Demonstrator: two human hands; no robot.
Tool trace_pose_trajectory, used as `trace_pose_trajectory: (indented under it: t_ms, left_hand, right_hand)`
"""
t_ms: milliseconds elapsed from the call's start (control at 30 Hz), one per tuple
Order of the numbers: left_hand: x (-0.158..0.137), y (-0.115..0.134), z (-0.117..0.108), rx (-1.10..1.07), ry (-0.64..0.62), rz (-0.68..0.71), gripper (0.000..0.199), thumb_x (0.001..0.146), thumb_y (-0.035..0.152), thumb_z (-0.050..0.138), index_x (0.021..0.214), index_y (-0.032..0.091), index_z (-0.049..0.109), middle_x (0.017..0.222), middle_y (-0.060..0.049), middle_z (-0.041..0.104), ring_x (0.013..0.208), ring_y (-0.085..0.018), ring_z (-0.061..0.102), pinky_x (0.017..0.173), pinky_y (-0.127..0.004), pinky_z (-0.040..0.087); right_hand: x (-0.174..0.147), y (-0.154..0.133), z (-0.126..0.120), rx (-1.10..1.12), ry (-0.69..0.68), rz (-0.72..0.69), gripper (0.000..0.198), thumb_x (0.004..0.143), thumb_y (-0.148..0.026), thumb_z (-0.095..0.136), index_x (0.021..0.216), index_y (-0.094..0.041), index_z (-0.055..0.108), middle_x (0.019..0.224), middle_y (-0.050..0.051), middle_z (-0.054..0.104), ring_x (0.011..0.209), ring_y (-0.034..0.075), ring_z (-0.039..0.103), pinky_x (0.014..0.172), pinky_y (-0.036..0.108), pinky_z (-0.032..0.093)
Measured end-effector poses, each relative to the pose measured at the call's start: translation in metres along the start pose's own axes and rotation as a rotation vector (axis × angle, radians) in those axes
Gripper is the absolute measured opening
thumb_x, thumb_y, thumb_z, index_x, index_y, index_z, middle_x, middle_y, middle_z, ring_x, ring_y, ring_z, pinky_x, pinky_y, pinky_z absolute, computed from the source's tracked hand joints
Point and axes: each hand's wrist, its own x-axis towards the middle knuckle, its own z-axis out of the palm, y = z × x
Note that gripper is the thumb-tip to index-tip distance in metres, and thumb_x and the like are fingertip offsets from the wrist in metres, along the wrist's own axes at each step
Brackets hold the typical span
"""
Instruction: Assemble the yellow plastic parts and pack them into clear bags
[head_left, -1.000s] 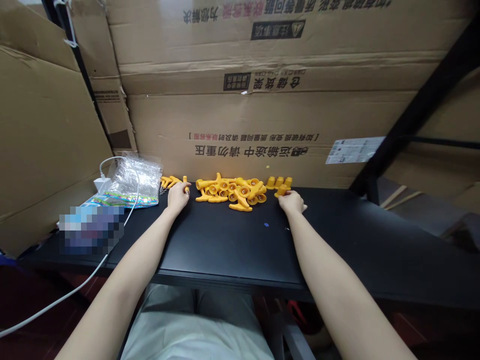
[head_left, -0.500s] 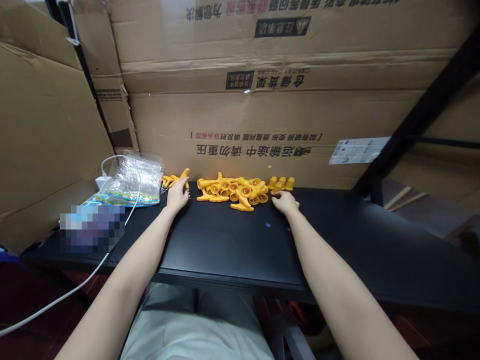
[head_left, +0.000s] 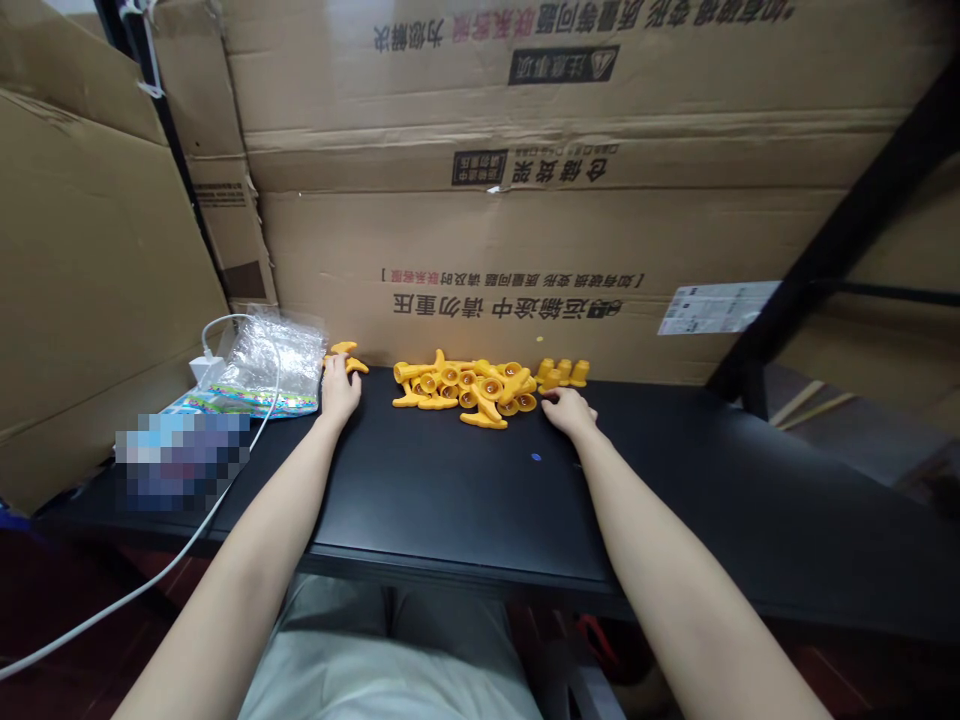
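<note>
My left hand [head_left: 341, 390] reaches over a small group of yellow T-shaped handles [head_left: 345, 347] at the back left. Its fingers are slightly apart and touch the handles; no firm grip shows. Low on the tabletop, my right hand [head_left: 570, 410] has its fingers curled together, and what may be under them is hidden. Beside its fingertips stand several small yellow cup-like pieces [head_left: 579, 373]. Between the hands lies a pile of yellow T-shaped handles with hollow, bell-shaped ends [head_left: 491, 388].
A clear plastic bag [head_left: 277, 350] with a colourful edge lies at the left, near a white plug [head_left: 204, 366]. Its white cable [head_left: 217, 505] runs over the front edge. Cardboard [head_left: 450, 235] closes off the back of the black table [head_left: 450, 490]. A black post [head_left: 817, 240] stands at the right.
My left hand has shifted left, and the upright handle at its fingertips now lies lower among the others. The metal spirals seen there before no longer show. My right hand has hardly moved.
</note>
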Motion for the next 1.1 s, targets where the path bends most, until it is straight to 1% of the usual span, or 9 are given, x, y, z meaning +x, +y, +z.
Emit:
trace_pose_trajectory:
  t_ms: [133, 300, 467, 533, 667, 733, 900, 1000, 1100]
  left_hand:
    - [0.000, -0.004, 0.005, 0.113, -0.134, 0.033, 0.043, 0.077, 0.005, 0.043, 0.116, 0.019, 0.053, 0.115, -0.010, 0.058, 0.115, -0.023, 0.051, 0.097, -0.038, 0.043]
    - [0.001, -0.003, 0.009, 0.255, -0.320, 0.110, 0.048, 0.075, 0.001, 0.041, 0.116, 0.018, 0.059, 0.116, -0.011, 0.060, 0.117, -0.026, 0.052, 0.099, -0.041, 0.040]
    - [0.002, 0.001, 0.010, 0.339, -0.411, 0.101, 0.048, 0.078, 0.005, 0.041, 0.118, 0.021, 0.061, 0.120, -0.011, 0.060, 0.120, -0.026, 0.050, 0.102, -0.045, 0.036]
    - [0.003, 0.002, 0.009, 0.364, -0.439, 0.101, 0.047, 0.080, 0.008, 0.040, 0.119, 0.021, 0.061, 0.122, -0.010, 0.060, 0.119, -0.025, 0.051, 0.102, -0.042, 0.036]
    - [0.005, 0.004, 0.008, 0.393, -0.513, 0.160, 0.043, 0.084, 0.015, 0.036, 0.117, 0.021, 0.063, 0.120, -0.008, 0.062, 0.115, -0.022, 0.053, 0.103, -0.038, 0.036]
    - [0.005, 0.005, 0.009, 0.418, -0.521, 0.151, 0.042, 0.085, 0.018, 0.036, 0.117, 0.021, 0.063, 0.120, -0.009, 0.062, 0.115, -0.024, 0.053, 0.103, -0.042, 0.035]
    - [0.004, 0.004, 0.013, 0.468, -0.479, 0.051, 0.042, 0.086, 0.024, 0.037, 0.123, 0.025, 0.057, 0.125, -0.011, 0.057, 0.120, -0.027, 0.048, 0.103, -0.053, 0.031]
    - [0.005, 0.003, 0.016, 0.477, -0.458, 0.043, 0.040, 0.085, 0.025, 0.040, 0.120, 0.025, 0.059, 0.123, -0.012, 0.058, 0.119, -0.029, 0.049, 0.101, -0.054, 0.034]
    - [0.006, 0.001, 0.018, 0.478, -0.435, 0.035, 0.036, 0.085, 0.025, 0.042, 0.114, 0.021, 0.062, 0.118, -0.015, 0.059, 0.116, -0.031, 0.051, 0.098, -0.053, 0.037]
  right_hand:
    - [-0.002, -0.001, -0.002, -0.004, 0.000, -0.008, 0.035, 0.083, -0.027, 0.048, 0.113, -0.021, 0.064, 0.129, 0.008, 0.058, 0.118, 0.029, 0.053, 0.095, 0.045, 0.041]
    - [-0.004, -0.003, -0.004, -0.005, -0.006, -0.008, 0.036, 0.083, -0.027, 0.047, 0.114, -0.021, 0.064, 0.130, 0.008, 0.057, 0.119, 0.029, 0.052, 0.096, 0.045, 0.040]
    - [-0.004, -0.002, -0.003, 0.004, 0.006, -0.013, 0.036, 0.082, -0.026, 0.048, 0.114, -0.021, 0.064, 0.126, 0.008, 0.060, 0.117, 0.029, 0.053, 0.096, 0.046, 0.040]
    - [-0.004, -0.002, -0.003, 0.002, 0.003, -0.012, 0.036, 0.083, -0.027, 0.048, 0.114, -0.022, 0.064, 0.126, 0.008, 0.059, 0.117, 0.029, 0.053, 0.096, 0.045, 0.040]
    - [-0.004, -0.003, -0.004, -0.006, -0.009, 0.000, 0.036, 0.083, -0.027, 0.048, 0.114, -0.021, 0.064, 0.128, 0.008, 0.058, 0.118, 0.028, 0.052, 0.097, 0.044, 0.040]
    - [-0.005, -0.004, -0.005, -0.006, -0.011, 0.002, 0.036, 0.083, -0.027, 0.048, 0.114, -0.022, 0.064, 0.128, 0.008, 0.058, 0.119, 0.028, 0.052, 0.097, 0.044, 0.039]
    - [-0.006, -0.004, -0.005, -0.001, 0.005, -0.010, 0.035, 0.083, -0.026, 0.047, 0.112, -0.022, 0.064, 0.130, 0.008, 0.057, 0.119, 0.028, 0.052, 0.096, 0.045, 0.040]
    - [-0.005, -0.003, -0.004, 0.005, 0.011, -0.015, 0.035, 0.082, -0.026, 0.048, 0.112, -0.022, 0.065, 0.130, 0.008, 0.057, 0.118, 0.028, 0.052, 0.096, 0.046, 0.040]
    - [-0.004, -0.002, -0.002, 0.012, 0.023, -0.019, 0.035, 0.081, -0.027, 0.048, 0.111, -0.023, 0.066, 0.129, 0.008, 0.057, 0.117, 0.028, 0.052, 0.096, 0.046, 0.040]
